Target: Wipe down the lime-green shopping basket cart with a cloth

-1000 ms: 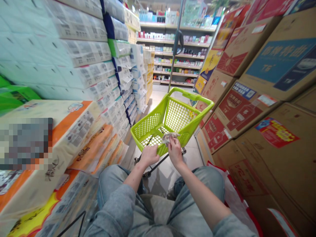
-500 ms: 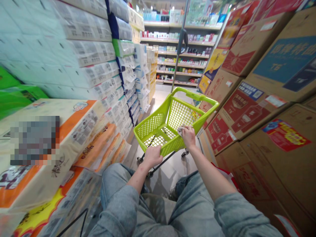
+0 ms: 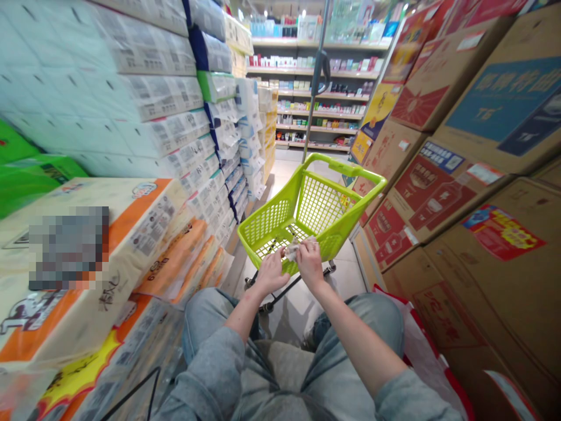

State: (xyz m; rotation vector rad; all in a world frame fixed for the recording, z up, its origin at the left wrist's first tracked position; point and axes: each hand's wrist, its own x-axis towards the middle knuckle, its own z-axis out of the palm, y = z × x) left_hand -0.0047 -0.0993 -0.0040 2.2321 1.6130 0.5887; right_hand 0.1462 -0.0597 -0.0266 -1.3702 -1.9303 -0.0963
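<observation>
Head view: the green basket [image 3: 336, 241] is standing at twelve o'clock, its near rim facing the person. The right hand [image 3: 310, 263] is closing its fingers on a crumpled cloth [image 3: 291, 251] at that rim. The left hand [image 3: 272, 272] is resting half-curled at seven o'clock on the basket; whether it is gripping rim or cloth, cannot tell. Wiping appears to be under way; portions done and left are not showing clearly. Cartons [image 3: 438, 193] are standing at three o'clock.

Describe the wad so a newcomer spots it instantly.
Between stacked packs and cartons stands a lime-green cart. At its near rim, the right hand holds the wad. It is crumpled and whitish, unlike the smooth green plastic around it.
</observation>
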